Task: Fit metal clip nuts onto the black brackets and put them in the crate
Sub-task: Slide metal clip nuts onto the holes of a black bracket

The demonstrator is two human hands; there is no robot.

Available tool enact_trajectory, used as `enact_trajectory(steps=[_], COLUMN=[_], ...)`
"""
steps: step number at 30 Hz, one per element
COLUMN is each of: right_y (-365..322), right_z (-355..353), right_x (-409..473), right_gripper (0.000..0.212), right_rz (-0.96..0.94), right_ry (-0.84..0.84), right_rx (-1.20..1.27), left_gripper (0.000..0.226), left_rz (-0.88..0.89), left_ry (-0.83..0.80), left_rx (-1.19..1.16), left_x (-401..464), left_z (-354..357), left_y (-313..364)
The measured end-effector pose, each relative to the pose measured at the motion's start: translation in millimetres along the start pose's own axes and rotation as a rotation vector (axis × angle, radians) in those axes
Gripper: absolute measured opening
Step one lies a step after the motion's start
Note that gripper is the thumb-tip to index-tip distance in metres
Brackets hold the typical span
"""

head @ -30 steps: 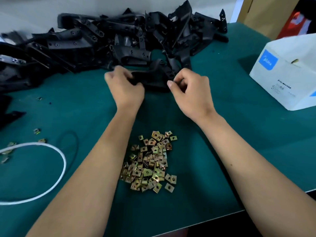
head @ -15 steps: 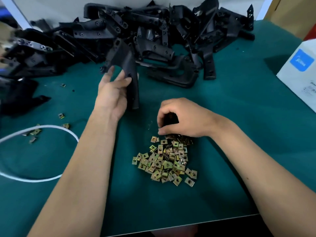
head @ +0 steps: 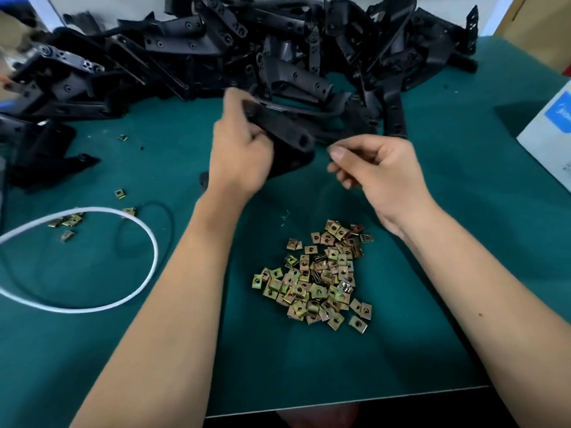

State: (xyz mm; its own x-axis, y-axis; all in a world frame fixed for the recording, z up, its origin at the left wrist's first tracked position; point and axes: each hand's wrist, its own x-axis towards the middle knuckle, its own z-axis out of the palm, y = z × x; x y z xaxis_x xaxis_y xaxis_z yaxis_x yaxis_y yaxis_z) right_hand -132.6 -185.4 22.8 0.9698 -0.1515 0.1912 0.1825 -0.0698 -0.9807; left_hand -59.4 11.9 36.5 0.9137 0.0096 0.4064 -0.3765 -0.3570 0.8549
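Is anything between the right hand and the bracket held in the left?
Nothing visible. The right hand sits just right of the bracket gripped by the left hand, with only bare green mat showing between.

Green mat-covered table (head: 463,304) with a pale front edge, dark below it. Behind the far edge, a white wall (head: 117,7). Beyond the far right corner, tan cardboard-coloured panels (head: 537,23). By the right edge, a white box (head: 547,143) with a blue label. Even, soft light from overhead, faint shadows.
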Motion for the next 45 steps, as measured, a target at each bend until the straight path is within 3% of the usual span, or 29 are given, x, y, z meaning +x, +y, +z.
enact_trajectory(steps=[2,7,22,34,41,45], right_y=[0,2,8,6,4,7], right_z=[-2,0,-2,2,1,7], right_x=[1,-1,0,-3,-3,-5], right_gripper=[0.016,0.011,0.008,0.004,0.006,0.022], right_rz=[0.049,0.058,0.046,0.008,0.052,0.037], right_ry=[0.005,0.015,0.037,0.087,0.085,0.117], right_rx=[0.073,0.01,0.058,-0.1,-0.106,-0.232], left_gripper=[0.044,0.032,0.024,0.029,0.021,0.016], left_rz=[0.114,0.181,0.193,0.055,-0.039,-0.044], left_ry=[-0.086,-0.239,-0.189,-0.134,-0.057,-0.014], left_rx=[0.225,0.339,0.553,0.811,0.87,0.88], left_x=[-7,-17,-17,-20,-20,-19], left_z=[4,22,34,49,55,55], left_y=[-2,-5,-10,-3,-3,-4])
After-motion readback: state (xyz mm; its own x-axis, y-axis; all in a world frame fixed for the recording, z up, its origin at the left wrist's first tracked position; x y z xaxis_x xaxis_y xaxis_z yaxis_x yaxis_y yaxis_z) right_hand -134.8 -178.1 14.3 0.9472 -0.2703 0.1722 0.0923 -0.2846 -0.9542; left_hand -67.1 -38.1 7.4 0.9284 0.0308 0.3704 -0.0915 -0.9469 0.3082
